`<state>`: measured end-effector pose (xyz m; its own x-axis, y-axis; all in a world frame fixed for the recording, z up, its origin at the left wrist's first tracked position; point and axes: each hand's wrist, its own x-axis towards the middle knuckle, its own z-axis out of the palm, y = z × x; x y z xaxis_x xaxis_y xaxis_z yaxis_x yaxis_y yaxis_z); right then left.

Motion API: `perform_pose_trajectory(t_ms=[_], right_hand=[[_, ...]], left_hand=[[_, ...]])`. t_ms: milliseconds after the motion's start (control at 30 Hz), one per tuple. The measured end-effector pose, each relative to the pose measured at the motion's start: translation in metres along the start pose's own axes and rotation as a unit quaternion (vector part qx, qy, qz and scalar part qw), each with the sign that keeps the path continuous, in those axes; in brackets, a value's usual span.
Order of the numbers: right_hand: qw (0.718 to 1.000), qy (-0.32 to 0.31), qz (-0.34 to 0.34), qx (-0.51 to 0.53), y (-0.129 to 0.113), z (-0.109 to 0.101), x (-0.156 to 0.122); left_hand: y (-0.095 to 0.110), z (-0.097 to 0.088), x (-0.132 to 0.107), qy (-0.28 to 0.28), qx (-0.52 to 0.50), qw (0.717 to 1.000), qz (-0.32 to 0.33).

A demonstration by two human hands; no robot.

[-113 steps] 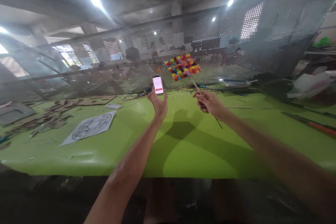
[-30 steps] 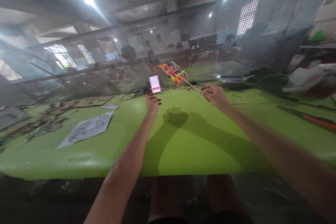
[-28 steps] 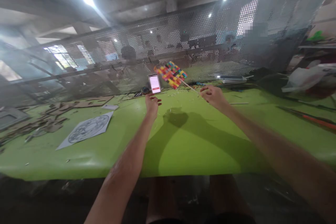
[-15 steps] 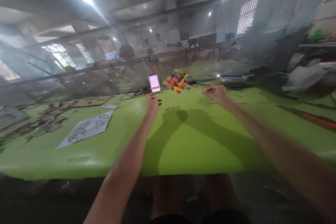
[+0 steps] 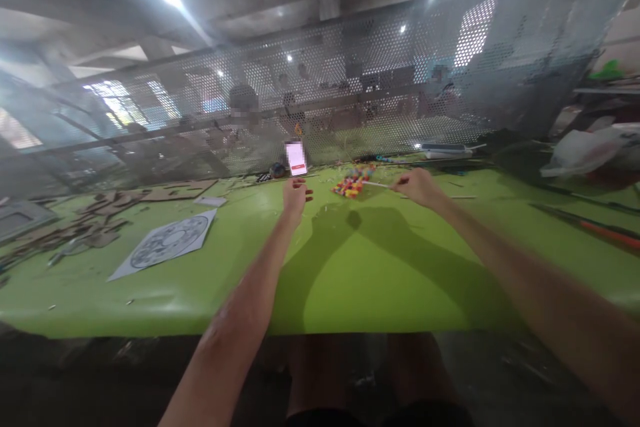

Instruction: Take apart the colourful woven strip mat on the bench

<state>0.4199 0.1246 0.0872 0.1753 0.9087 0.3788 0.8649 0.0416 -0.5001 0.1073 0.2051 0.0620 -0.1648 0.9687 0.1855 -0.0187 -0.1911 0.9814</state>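
Note:
My right hand [image 5: 419, 187] is closed on the thin stick of a multicoloured woven fan [image 5: 354, 182], whose chequered head lies low, at or just above the green table [image 5: 350, 267] near its far edge. My left hand [image 5: 295, 193] reaches out toward a phone [image 5: 297, 158] with a lit screen that stands propped against the mesh screen; its fingers are loosely curled and hold nothing that I can see.
A printed sheet with a round pattern [image 5: 167, 247] lies at the left, with cardboard offcuts [image 5: 100, 220] beyond it. A perforated metal screen [image 5: 400, 80] backs the table. An orange-handled tool [image 5: 600, 230] lies at the right, and people sit behind the mesh.
My right hand has swung the fan down from an upright tilt until its head is down by the table. My left hand has closed from an open palm and stays near the phone.

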Motion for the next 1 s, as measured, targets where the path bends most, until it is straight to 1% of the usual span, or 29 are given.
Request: perform_pose_trajectory(t_ms=[67,167,200,233,333,367,400,533,567,667,733,867,933,1000], right_hand=[[0.999,0.024,0.005,0.021,-0.001,-0.001,0.000],[0.995,0.072,-0.007,0.066,-0.001,-0.003,0.000],[0.995,0.076,-0.010,0.069,0.000,-0.003,0.000],[0.996,0.070,-0.009,0.063,0.002,-0.002,0.000],[1.000,0.017,0.005,0.012,0.007,0.001,0.001],[1.000,0.008,0.006,-0.003,0.008,0.003,0.001],[1.000,0.010,0.002,-0.011,0.010,0.003,0.002],[0.998,0.065,-0.022,0.004,0.010,0.003,0.002],[0.998,0.065,-0.020,0.002,0.010,0.004,0.002],[1.000,0.015,0.001,-0.027,0.007,0.006,0.000],[0.999,-0.001,0.007,-0.039,0.005,0.006,0.000],[0.999,0.048,-0.005,-0.002,0.006,-0.002,0.001],[0.999,0.030,-0.013,0.027,0.008,-0.007,0.003],[0.998,-0.017,-0.014,0.050,0.011,-0.009,0.004]], left_hand=[[-0.001,0.000,0.000,-0.006,0.004,1.000,0.002],[-0.003,-0.001,0.002,-0.011,0.011,1.000,0.004],[-0.003,-0.001,0.002,-0.014,0.014,1.000,0.006],[-0.004,-0.001,0.002,-0.019,0.018,1.000,0.010],[-0.005,0.000,0.002,-0.027,0.032,0.999,0.020],[-0.005,0.000,0.002,-0.026,0.035,0.999,0.022],[-0.005,0.001,0.001,-0.026,0.036,0.999,0.023],[-0.002,0.002,-0.001,-0.026,0.034,0.999,0.027],[-0.002,0.002,-0.001,-0.025,0.035,0.999,0.026],[0.000,0.002,-0.003,-0.025,0.038,0.999,0.023],[0.000,0.003,-0.003,-0.026,0.037,0.999,0.026],[-0.001,0.003,-0.002,-0.030,0.034,0.998,0.031],[-0.002,0.003,-0.001,-0.032,0.035,0.998,0.028],[-0.004,0.003,0.000,-0.036,0.036,0.998,0.029]])
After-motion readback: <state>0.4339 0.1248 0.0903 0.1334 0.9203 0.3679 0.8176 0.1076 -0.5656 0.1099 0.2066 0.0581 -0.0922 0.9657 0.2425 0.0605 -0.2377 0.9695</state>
